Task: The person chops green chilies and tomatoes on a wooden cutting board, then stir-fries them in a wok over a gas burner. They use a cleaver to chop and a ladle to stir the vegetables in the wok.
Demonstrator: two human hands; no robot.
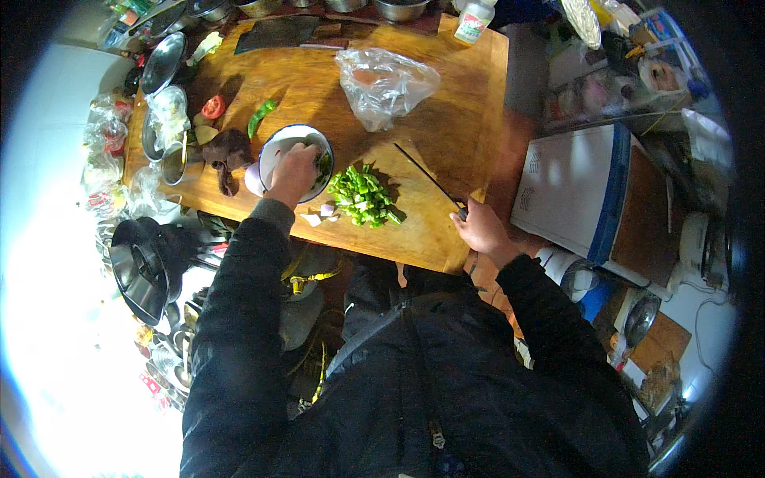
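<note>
My left hand (297, 173) reaches into a white enamel bowl (287, 132) with a dark blue rim. Dark green pieces (324, 166) show inside the bowl beside my fingers, and whether they grip anything is hidden. My right hand (483, 227) holds a knife (431, 179) by its handle at the board's right front, its thin dark blade edge-on to me and pointing to the far left. Between my hands, a heap of chopped green peppers (364, 196) lies on the wooden board (412, 233). Pale onion pieces (320, 216) lie to its left, and an onion (254, 179) sits partly behind the bowl.
Beyond the bowl are a whole green pepper (261, 118), a cut tomato (213, 107) and a dark cloth (227, 152). A clear plastic bag (385, 89) and a cleaver blade (275, 33) lie farther back, near a white bottle (475, 23). A white box (568, 185) stands at right.
</note>
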